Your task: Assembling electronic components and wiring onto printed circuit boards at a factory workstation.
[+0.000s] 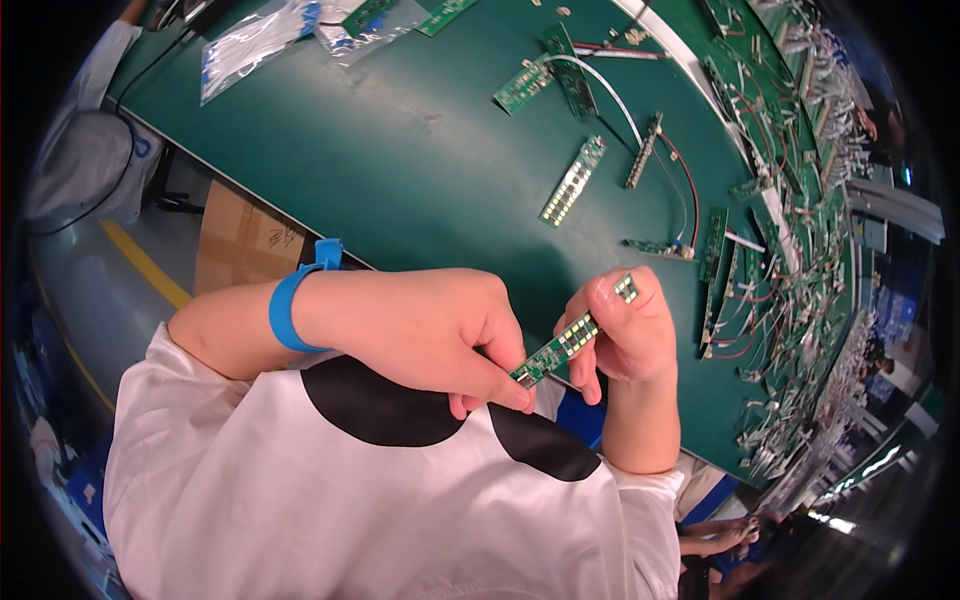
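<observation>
A narrow green circuit board [562, 346] with rows of pale square LEDs is held at a slant in front of my chest. My left hand [430, 330], with a blue wrist strap [287, 312] behind it, pinches the lower end between thumb and fingers. Toward the upper end, my right hand [632, 325] grips the board, its thumb lying across the face and covering some of it. Beyond the hands, a similar LED board [573, 182] lies flat on the green table mat [400, 170].
Wired boards [645, 150] and a pair of overlapping boards [522, 88] sit farther back. Many boards with red and white wires [790, 290] crowd the right side. Clear plastic bags [255, 45] lie far left. A cardboard box [245, 240] stands below the table edge; another person [90, 160] is at left.
</observation>
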{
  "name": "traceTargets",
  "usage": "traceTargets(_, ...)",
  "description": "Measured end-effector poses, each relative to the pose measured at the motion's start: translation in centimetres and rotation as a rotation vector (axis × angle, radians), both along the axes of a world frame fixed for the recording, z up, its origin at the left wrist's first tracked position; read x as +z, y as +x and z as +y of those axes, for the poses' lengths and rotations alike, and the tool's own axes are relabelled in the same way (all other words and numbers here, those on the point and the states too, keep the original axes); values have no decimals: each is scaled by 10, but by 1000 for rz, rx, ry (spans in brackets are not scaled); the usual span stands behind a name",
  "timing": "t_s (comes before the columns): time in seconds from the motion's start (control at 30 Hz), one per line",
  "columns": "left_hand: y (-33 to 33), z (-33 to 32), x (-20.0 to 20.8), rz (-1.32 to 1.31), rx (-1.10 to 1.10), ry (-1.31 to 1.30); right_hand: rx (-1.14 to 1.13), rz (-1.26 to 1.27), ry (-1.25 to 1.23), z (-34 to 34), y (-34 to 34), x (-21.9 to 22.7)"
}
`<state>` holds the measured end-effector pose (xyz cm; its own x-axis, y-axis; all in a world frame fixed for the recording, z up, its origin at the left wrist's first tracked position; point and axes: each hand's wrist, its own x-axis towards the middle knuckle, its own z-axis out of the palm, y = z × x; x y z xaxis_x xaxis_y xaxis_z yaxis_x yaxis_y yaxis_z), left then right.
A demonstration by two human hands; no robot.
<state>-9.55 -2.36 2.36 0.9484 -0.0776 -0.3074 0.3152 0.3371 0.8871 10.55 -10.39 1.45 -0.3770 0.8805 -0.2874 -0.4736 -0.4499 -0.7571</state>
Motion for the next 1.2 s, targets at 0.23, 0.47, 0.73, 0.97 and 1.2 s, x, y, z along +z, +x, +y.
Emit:
traceTargets(0.23, -11, 0, -5, -78, 10, -46, 51, 131, -68, -2, -10, -13)
traceTargets(0.47, -33, 12, -3, -86, 306, -108, -154, 80, -65, 18, -17, 1)
traceTargets(0.73, -55, 59, -55, -156, 862, -497, 21, -1639, 174, 102, -49, 22)
traceTargets(0.97, -58, 65, -38, -123, 1107, -527, -27, -1946, 919, 167, -79, 12)
traceTargets(1.2, -67, 71, -44, -180, 958, -376, 131, -2101, 1352, 221, -70, -12)
